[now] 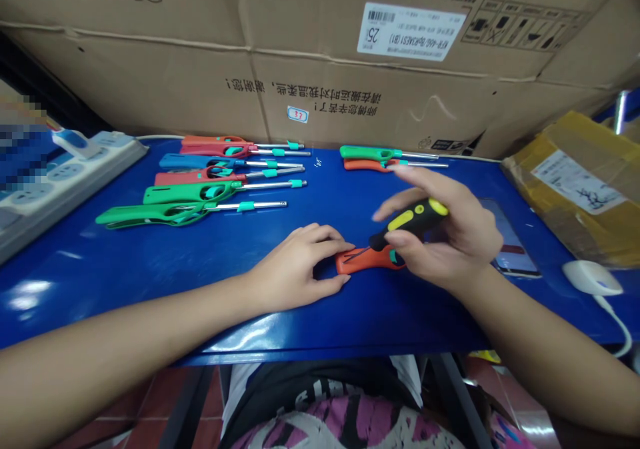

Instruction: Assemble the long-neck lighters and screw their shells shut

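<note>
Screwdriver [411,222] at orange lighter [371,260], blue tabletop [175,256].
R hand [453,232] grips screwdriver handle, shaft slanting down to orange lighter; L hand [293,262] pinches its end btwn thumb & fingers, nr tabletop's front edge.

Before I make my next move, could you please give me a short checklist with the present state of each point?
1. Front orange lighter steadied: ok, the left hand has finger and thumb at either side of its handle end.
2. Screwdriver in hand: ok, the right hand holds its black and yellow handle.
3. Shaft over the lighter's handle: ok, it slants across it.
4. Tip seated in a screw: cannot tell, too small to see.
5. Back-left lighters apart from the work: ok, they lie beyond the left hand.
6. Phone untouched by the right wrist: cannot tell, the arm partly hides it.
</note>
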